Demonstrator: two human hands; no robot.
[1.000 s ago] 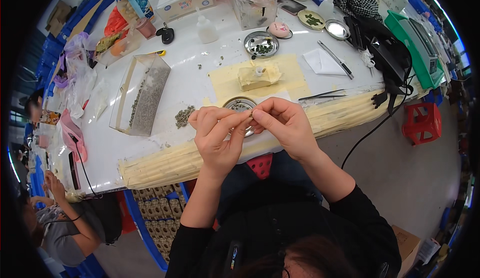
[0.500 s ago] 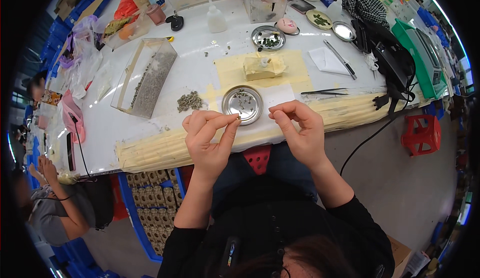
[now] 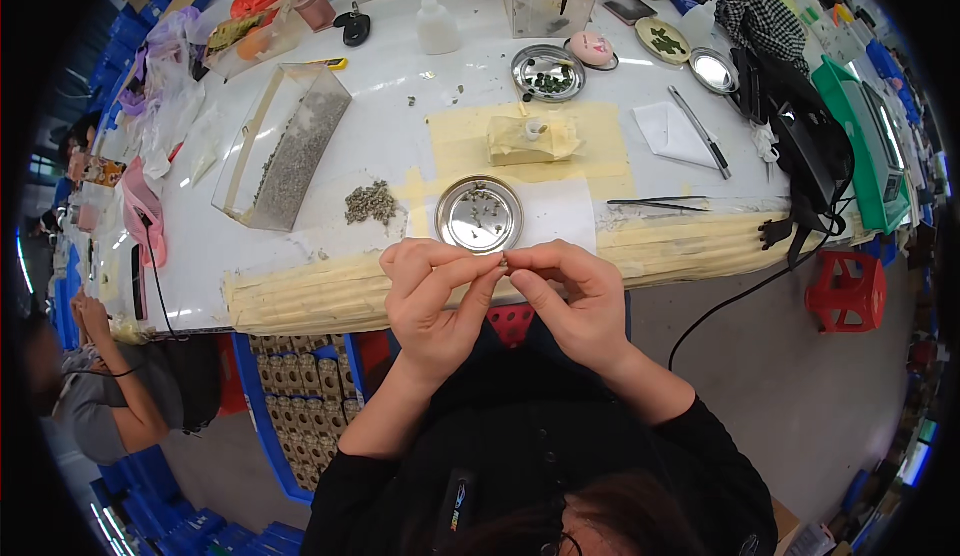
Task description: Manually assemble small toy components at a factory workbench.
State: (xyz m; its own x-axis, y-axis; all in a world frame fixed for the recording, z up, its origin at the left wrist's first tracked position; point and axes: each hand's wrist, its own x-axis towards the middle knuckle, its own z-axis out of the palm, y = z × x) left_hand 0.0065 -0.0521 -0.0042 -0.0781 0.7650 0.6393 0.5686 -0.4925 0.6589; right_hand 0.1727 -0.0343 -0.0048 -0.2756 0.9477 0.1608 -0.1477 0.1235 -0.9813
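My left hand point(image 3: 437, 301) and my right hand point(image 3: 572, 298) meet fingertip to fingertip just in front of a round metal dish point(image 3: 447, 194). Between the pinched fingers is a tiny greyish piece point(image 3: 503, 263), too small to name. Thumb and forefinger of each hand are closed on it. Several small pieces point(image 3: 487, 218) like those in a nearby pile lie scattered in the dish. To the left of it, a heap of small grey-green pieces point(image 3: 371, 203) rests on the white table.
A clear box of grey granules point(image 3: 300, 161) stands left. Behind the dish sits a tape-wrapped block point(image 3: 520, 144); black tweezers point(image 3: 657, 203) lie right. Farther back are a dish of dark green pieces point(image 3: 528, 63) and a white squeeze bottle point(image 3: 437, 26). Yellow padding point(image 3: 300, 296) lines the front edge.
My hands, apart before, have come together in front of the dish. The right hand moved left and down, and the left hand moved slightly right and down.
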